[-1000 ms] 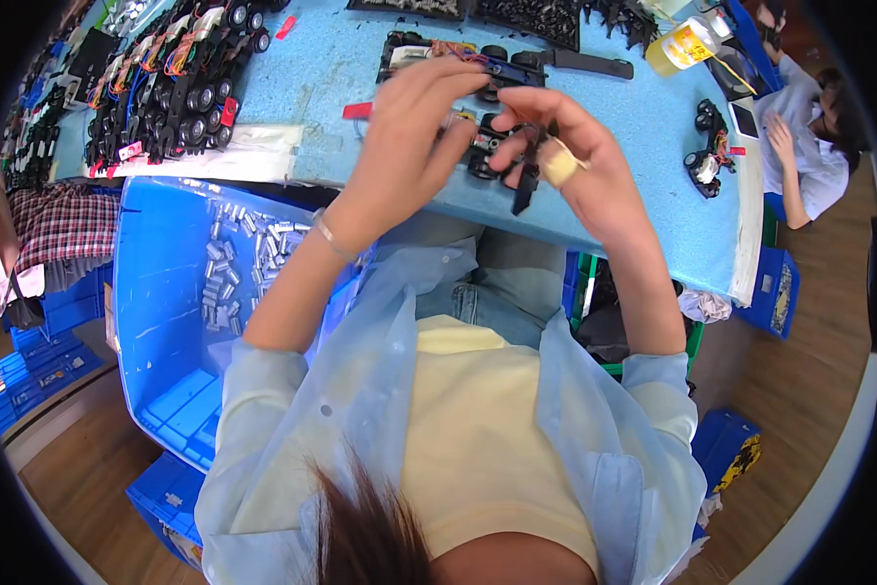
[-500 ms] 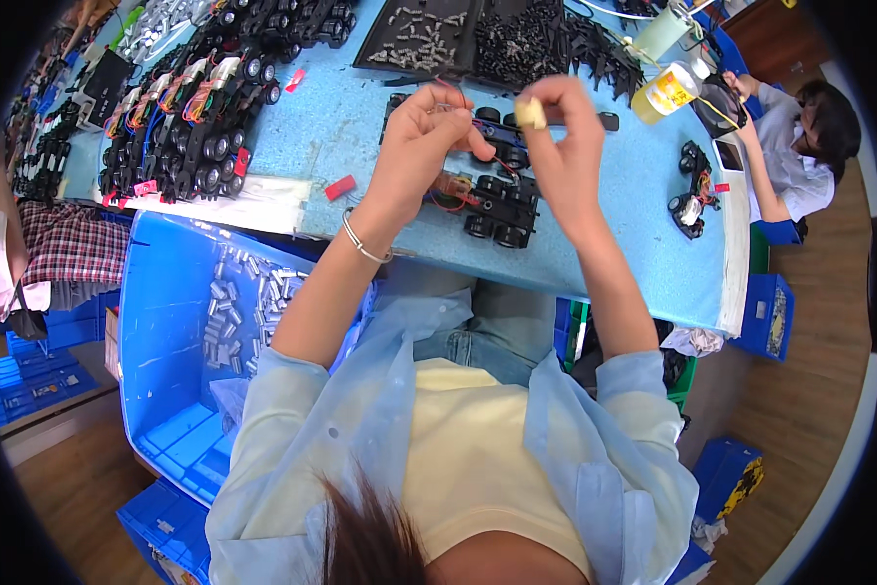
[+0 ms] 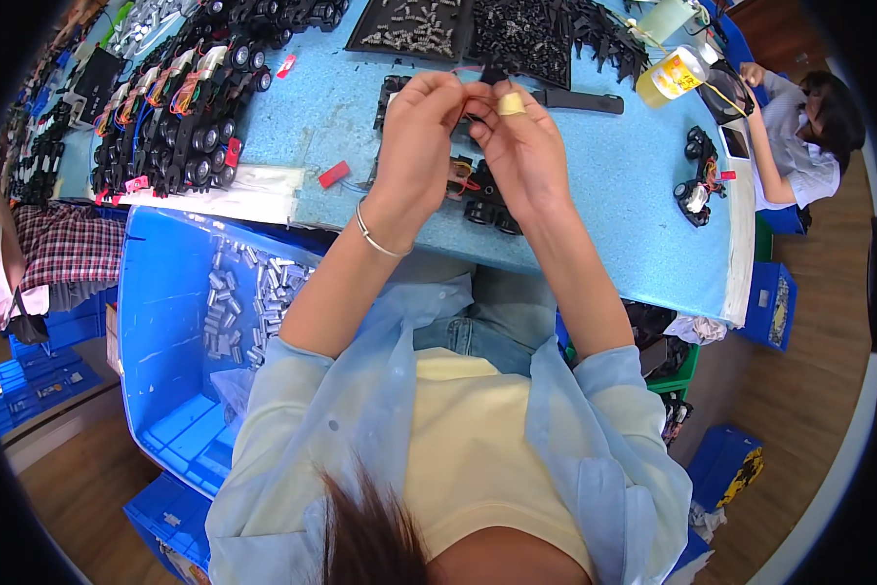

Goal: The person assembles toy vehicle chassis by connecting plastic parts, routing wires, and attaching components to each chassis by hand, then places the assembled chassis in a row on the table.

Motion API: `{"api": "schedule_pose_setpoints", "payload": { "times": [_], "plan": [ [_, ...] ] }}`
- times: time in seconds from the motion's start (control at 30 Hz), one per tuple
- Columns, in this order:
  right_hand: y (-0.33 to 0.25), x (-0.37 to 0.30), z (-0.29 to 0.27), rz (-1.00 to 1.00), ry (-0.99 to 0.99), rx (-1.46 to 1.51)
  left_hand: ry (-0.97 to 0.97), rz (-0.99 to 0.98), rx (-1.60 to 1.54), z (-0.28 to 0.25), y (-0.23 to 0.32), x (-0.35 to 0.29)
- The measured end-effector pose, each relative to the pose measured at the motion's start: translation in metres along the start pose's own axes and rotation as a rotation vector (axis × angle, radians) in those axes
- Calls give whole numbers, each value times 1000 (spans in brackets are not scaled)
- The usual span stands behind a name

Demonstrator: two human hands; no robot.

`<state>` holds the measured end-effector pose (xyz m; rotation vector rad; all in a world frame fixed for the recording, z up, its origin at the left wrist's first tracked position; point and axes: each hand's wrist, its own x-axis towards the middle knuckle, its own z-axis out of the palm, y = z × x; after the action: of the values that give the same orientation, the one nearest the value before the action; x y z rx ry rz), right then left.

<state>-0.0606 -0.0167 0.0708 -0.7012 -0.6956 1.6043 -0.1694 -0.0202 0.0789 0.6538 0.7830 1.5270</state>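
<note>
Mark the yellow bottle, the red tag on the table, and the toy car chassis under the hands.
yellow bottle [image 3: 675, 76], head view, middle of its body.
red tag [image 3: 334, 175], head view, its centre.
toy car chassis [image 3: 484, 200], head view, wheel end below the right hand.

Both hands [image 3: 468, 136] drawn closer together, fingertips now meeting over toy car chassis [image 3: 478, 190]

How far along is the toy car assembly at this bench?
Done: a row of wired chassis sits at table left. In hand: left hand and right hand pinch a small black part above one chassis. Left: trays of loose parts remain.
</note>
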Motion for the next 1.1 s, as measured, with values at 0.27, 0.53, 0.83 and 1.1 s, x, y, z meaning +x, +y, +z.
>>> {"api": "schedule_pose_setpoints", "payload": {
  "times": [0.27,0.53,0.83,1.1],
  "plan": [
    [-20,10,-51,60,-207,-1119,-319,-240,113,-52,0,22],
    [-34,-2,-34,-782,-59,-1365,-360,23,636,-12,7,0],
    [-61,-16,-35,-547,-213,-1169,-166,838,1176,12,-13,-12],
    [-69,-22,-33,-261,-218,-802,-219,801,910,23,-18,-15]
  ]
}}
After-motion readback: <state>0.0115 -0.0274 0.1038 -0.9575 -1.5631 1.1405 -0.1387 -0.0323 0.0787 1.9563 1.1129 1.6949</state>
